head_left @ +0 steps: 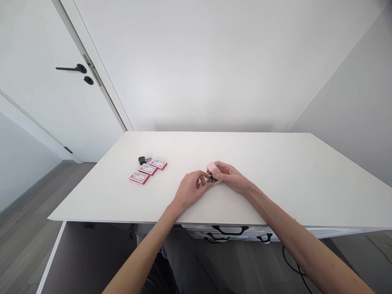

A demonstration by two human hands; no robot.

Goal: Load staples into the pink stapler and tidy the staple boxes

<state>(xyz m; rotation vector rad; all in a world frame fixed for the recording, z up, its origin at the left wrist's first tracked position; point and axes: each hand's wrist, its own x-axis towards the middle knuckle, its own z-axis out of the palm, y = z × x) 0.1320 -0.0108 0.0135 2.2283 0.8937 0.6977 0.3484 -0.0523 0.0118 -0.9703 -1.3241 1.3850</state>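
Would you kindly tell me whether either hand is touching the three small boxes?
No, the left hand and the right hand are both at the pink object, apart from the boxes.

3 boxes [148, 169] and the left grip [190, 188] flank a passable gap on the tabletop [171, 183].

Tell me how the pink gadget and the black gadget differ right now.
Colour: the pink gadget is pale pink on top; the black gadget is mostly black.
Pose: the right hand holds the pink gadget; the black gadget lies on the table near the boxes.
Shared: both show grey, metallic-looking parts.
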